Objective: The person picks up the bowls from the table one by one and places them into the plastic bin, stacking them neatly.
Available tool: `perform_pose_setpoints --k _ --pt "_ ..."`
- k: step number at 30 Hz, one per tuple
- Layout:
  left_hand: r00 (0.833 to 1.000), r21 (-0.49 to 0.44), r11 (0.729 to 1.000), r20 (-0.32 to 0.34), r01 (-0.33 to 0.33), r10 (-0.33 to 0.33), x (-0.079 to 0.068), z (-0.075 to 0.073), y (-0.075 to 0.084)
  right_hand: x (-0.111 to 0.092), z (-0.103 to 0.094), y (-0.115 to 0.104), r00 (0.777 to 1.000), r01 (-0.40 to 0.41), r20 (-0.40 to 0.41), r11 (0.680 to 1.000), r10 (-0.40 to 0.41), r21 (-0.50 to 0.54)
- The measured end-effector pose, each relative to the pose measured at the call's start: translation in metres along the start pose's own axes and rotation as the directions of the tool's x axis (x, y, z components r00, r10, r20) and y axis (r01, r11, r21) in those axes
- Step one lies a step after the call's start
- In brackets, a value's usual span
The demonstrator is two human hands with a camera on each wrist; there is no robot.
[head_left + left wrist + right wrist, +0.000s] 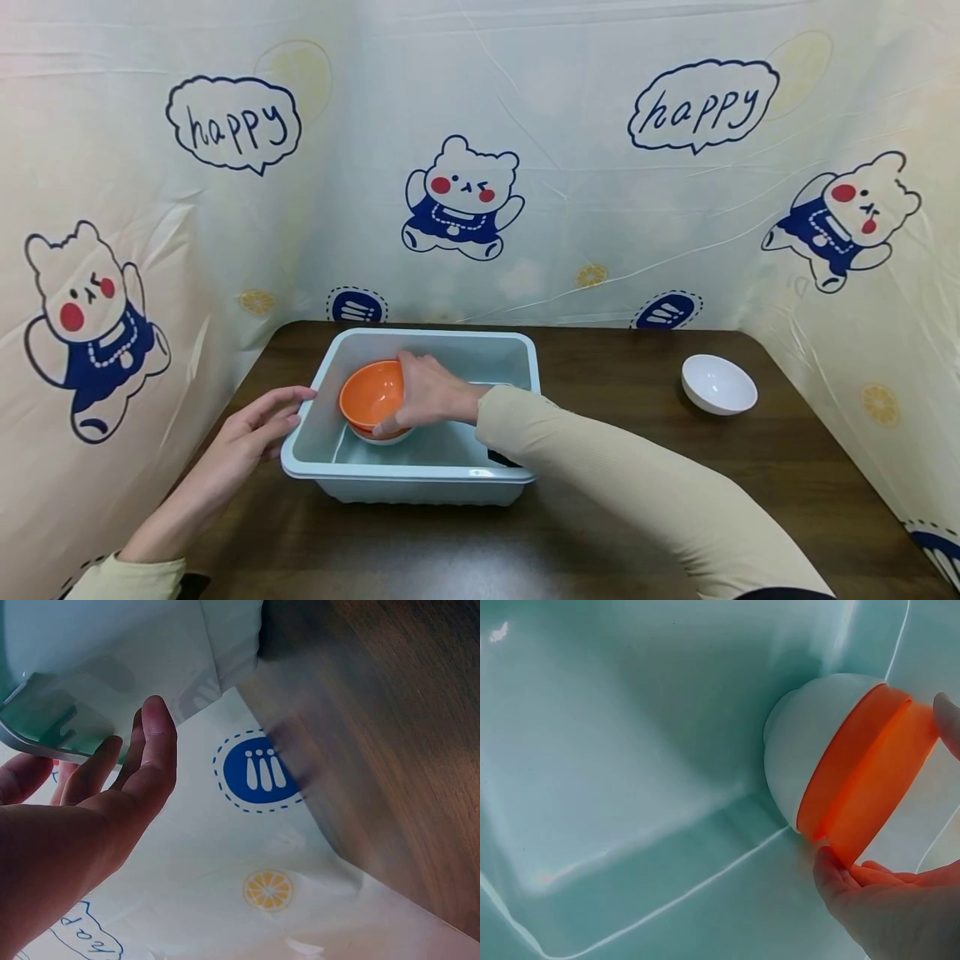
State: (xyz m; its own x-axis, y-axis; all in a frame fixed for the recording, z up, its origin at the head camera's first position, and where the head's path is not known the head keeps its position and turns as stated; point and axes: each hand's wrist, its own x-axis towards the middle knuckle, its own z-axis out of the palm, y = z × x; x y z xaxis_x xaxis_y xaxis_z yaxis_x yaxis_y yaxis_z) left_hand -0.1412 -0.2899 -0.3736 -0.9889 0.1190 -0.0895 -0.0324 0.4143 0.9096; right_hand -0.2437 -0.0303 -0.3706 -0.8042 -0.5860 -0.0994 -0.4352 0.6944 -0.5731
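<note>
My right hand reaches into a pale blue plastic tub and grips an orange bowl by its rim, thumb on one side and fingers on the other. The right wrist view shows this orange bowl sitting in another orange bowl, which is nested in a white bowl near the tub's wall. At the tub's left rim, my left hand rests with its fingers loosely extended; in the left wrist view, several fingers lie along the outside of the tub wall.
A white bowl stands on the dark wooden table at the right. Behind and on both sides hangs a pale printed cloth with cartoon bears, bordering the table's edges.
</note>
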Motion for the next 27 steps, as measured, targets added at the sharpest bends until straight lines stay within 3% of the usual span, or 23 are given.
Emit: perform_pose_setpoints --k 15,27 --pt "1.0 -0.01 1.0 0.001 -0.004 0.004 0.0 -0.0019 -0.0008 0.0046 0.0042 0.0021 1.0 0.021 0.011 1.0 -0.021 -0.014" --pt "1.0 -0.012 1.0 0.007 -0.02 0.02 0.0009 -0.0026 -0.0022 0.0027 0.0068 -0.0018 0.998 -0.051 0.038 0.995 0.054 -0.083"
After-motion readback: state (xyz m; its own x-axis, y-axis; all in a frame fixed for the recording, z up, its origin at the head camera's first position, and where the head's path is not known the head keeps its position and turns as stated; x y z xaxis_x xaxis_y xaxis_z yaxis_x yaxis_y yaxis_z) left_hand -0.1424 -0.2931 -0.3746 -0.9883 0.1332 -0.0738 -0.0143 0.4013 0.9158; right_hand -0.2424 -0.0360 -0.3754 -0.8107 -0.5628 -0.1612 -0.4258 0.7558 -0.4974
